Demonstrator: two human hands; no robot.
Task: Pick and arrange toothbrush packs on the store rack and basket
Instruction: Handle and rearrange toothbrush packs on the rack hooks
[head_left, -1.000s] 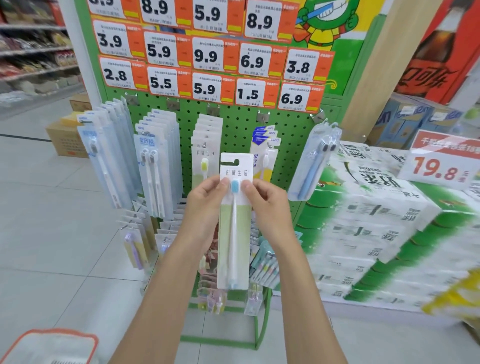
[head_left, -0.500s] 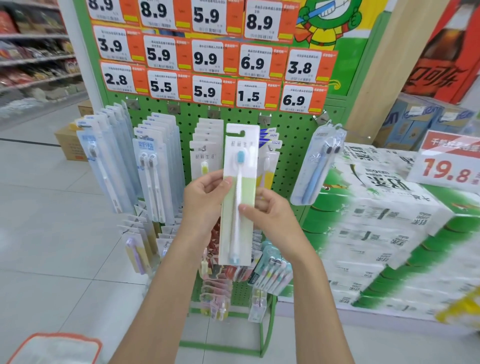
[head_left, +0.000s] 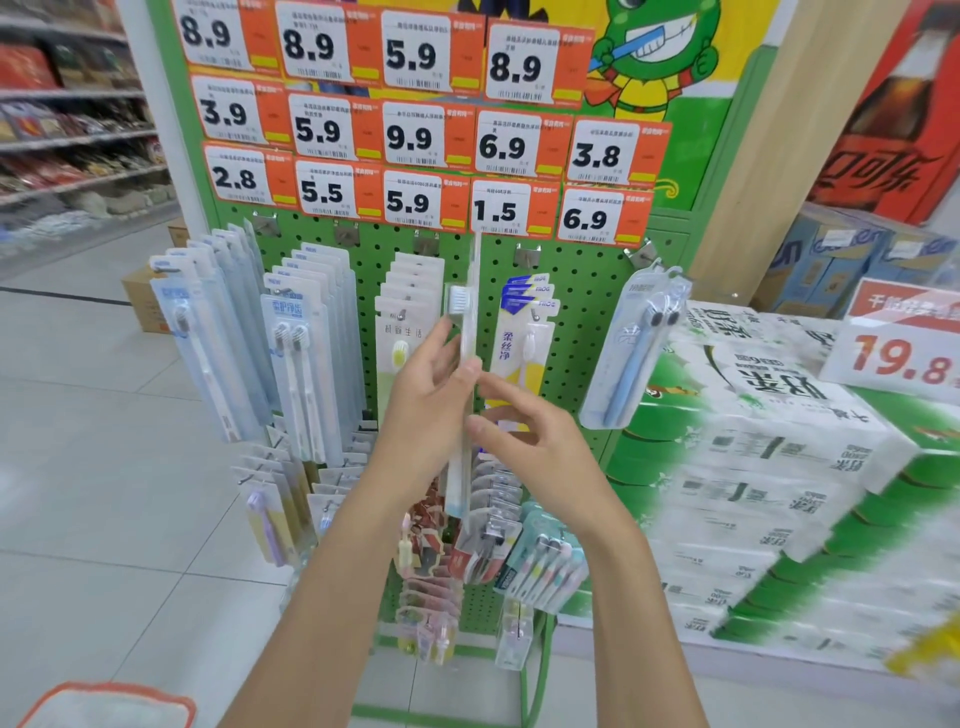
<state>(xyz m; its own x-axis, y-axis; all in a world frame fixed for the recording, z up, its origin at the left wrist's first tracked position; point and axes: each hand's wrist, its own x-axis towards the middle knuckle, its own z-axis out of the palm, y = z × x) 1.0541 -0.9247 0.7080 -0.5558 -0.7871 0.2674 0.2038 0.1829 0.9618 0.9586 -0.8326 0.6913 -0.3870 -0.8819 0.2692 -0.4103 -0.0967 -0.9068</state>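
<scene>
I hold one toothbrush pack (head_left: 466, 332) upright in front of the green pegboard rack (head_left: 576, 291). The pack is turned edge-on, so its bristles face left and its card is only a thin strip. My left hand (head_left: 431, 405) pinches it at mid-height between thumb and fingers. My right hand (head_left: 530, 441) hovers just right of the pack with fingers loosely spread, and whether its fingertips touch the pack is unclear. Behind my hands hangs a row of matching white-and-green packs (head_left: 408, 306). An orange-rimmed basket (head_left: 104, 704) shows at the bottom left corner.
Other toothbrush packs hang at left (head_left: 208, 338), centre-left (head_left: 306, 343) and right (head_left: 636, 348), with smaller packs on lower hooks (head_left: 498, 519). Price tags (head_left: 410, 135) fill the top of the rack. Stacked tissue bales (head_left: 769, 467) stand at right. Tiled floor lies at left.
The pack has risen and turned from face-on to edge-on. My right hand has let go of it and drawn slightly back, while my left hand keeps its pinch.
</scene>
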